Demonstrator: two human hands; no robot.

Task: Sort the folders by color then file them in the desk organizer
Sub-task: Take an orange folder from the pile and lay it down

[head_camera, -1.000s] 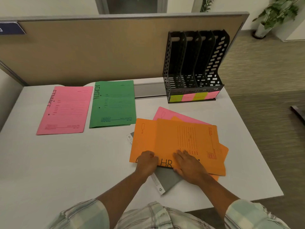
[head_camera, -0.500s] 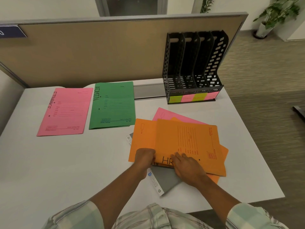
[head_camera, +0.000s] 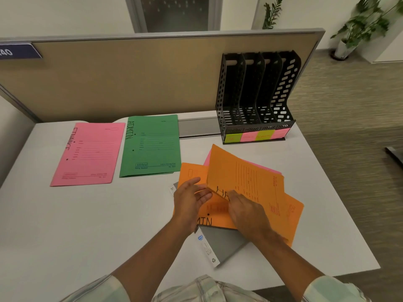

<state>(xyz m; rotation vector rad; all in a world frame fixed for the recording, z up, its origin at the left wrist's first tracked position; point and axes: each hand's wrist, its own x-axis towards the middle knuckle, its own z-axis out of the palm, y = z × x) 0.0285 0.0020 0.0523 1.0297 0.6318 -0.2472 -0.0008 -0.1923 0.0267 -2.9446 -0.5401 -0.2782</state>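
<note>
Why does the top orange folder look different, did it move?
Yes. The top orange folder has tilted up off the pile, its far edge nearer the black desk organizer, lifted by the right hand.

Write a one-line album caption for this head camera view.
Both hands lift an orange folder from the mixed pile; black organizer waits empty.

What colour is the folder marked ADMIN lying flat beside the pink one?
Green, with dark print. The green folder shows best in the head view, the only one.

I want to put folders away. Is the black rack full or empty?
Empty. All the slots of the black rack show only bare walls; no folder stands in them.
</note>
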